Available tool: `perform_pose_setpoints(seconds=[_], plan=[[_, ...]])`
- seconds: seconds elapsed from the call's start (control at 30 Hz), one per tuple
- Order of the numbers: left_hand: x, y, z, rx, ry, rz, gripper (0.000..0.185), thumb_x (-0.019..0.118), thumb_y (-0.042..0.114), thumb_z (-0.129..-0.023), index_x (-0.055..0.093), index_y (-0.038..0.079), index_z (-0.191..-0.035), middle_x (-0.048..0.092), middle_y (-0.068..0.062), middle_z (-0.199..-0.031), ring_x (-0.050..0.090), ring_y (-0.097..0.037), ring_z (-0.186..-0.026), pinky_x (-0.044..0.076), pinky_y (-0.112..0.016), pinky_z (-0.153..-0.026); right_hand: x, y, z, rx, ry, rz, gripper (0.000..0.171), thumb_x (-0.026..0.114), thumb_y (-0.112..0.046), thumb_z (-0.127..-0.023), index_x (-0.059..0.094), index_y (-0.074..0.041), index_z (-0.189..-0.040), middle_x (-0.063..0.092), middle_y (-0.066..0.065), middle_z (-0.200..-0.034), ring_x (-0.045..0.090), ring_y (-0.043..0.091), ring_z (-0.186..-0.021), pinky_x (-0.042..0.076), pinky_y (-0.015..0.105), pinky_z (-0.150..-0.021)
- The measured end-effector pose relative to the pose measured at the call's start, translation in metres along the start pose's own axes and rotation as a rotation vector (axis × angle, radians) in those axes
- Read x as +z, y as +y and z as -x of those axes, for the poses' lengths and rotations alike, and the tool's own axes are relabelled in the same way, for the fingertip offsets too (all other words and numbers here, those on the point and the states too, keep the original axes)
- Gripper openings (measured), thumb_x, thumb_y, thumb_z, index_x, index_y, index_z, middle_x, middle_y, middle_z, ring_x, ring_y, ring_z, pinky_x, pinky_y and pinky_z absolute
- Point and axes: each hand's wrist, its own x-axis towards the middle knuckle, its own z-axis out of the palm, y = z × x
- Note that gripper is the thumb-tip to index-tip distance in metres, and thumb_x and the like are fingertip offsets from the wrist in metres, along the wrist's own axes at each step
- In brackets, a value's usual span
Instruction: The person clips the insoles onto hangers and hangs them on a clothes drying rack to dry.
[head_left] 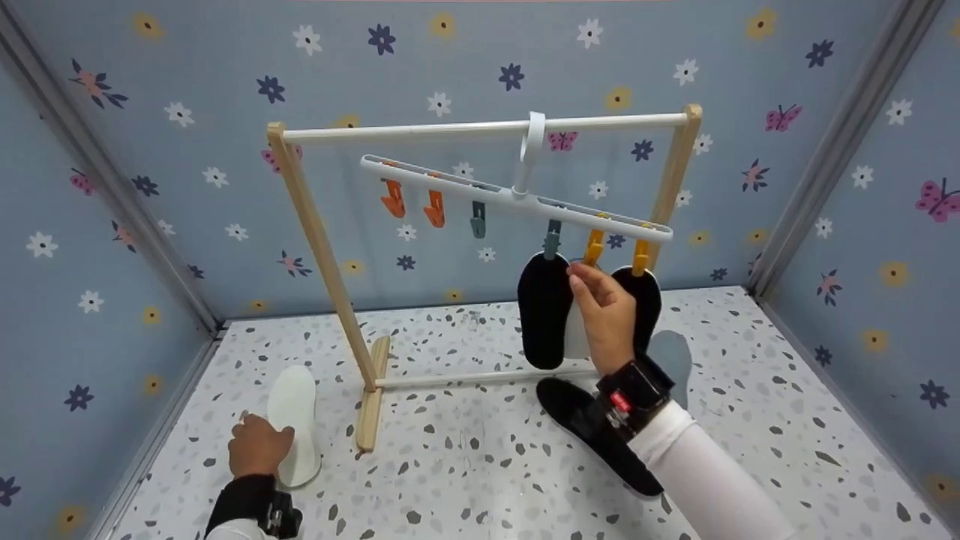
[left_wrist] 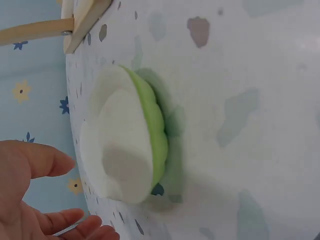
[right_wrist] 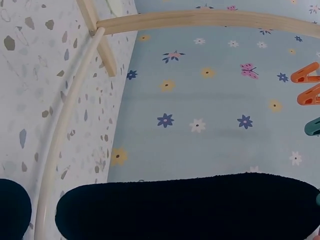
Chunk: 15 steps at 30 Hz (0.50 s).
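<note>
A white clip hanger (head_left: 517, 196) hangs tilted on the rack's white bar (head_left: 480, 127). Two black insoles (head_left: 544, 307) (head_left: 646, 296) dangle from its right-hand clips. Between them is a pale insole (head_left: 576, 337); my right hand (head_left: 579, 271) pinches its top just under a yellow clip (head_left: 593, 246). In the right wrist view a hanging black insole (right_wrist: 190, 205) fills the bottom. My left hand (head_left: 259, 444) lies at the heel of a white insole (head_left: 295, 420) on the floor. In the left wrist view its fingers (left_wrist: 45, 162) are straight, beside that green-edged insole (left_wrist: 125, 145).
Another black insole (head_left: 592, 435) lies on the speckled floor (head_left: 465, 465) under my right forearm. The wooden rack's left post (head_left: 322, 255) and foot (head_left: 371, 405) stand between my hands. Empty orange and teal clips (head_left: 433, 208) hang at the hanger's left. Flowered walls close in three sides.
</note>
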Motion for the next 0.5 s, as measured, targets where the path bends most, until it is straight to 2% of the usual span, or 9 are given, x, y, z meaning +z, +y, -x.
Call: perform_pose_setpoints(seconds=[0.07, 0.17, 0.5], plan=[[0.0, -0.003, -0.004, -0.033, -0.05, 0.004, 0.054, 0.054, 0.021, -0.087, 0.04, -0.026, -0.111, 0.046, -0.042, -0.103, 0.05, -0.055, -0.097, 0.045, -0.056, -0.08, 0.0, 0.002, 0.0, -0.006, 0.002, 0.003, 0.026, 0.063, -0.012, -0.091, 0.065, 0.003, -0.112, 0.066, 0.014, -0.11, 0.061, 0.014, -0.099, 0.048, 0.024, -0.089], [0.0, -0.006, -0.008, -0.04, -0.089, 0.018, 0.051, 0.053, 0.023, -0.086, 0.046, -0.024, -0.106, 0.052, -0.039, -0.097, 0.056, -0.051, -0.091, 0.048, -0.052, -0.076, 0.001, 0.005, -0.001, -0.007, 0.004, 0.011, 0.026, 0.063, -0.01, -0.091, 0.065, 0.004, -0.111, 0.067, 0.015, -0.108, 0.062, 0.013, -0.097, 0.048, 0.023, -0.087], [0.003, -0.006, -0.017, -0.063, -0.128, 0.058, 0.048, 0.054, 0.024, -0.084, 0.05, -0.02, -0.104, 0.058, -0.034, -0.096, 0.058, -0.043, -0.086, 0.045, -0.049, -0.077, 0.007, 0.007, 0.001, 0.045, -0.012, 0.027, 0.026, 0.063, -0.011, -0.091, 0.064, 0.004, -0.112, 0.066, 0.015, -0.111, 0.062, 0.011, -0.097, 0.048, 0.022, -0.088]])
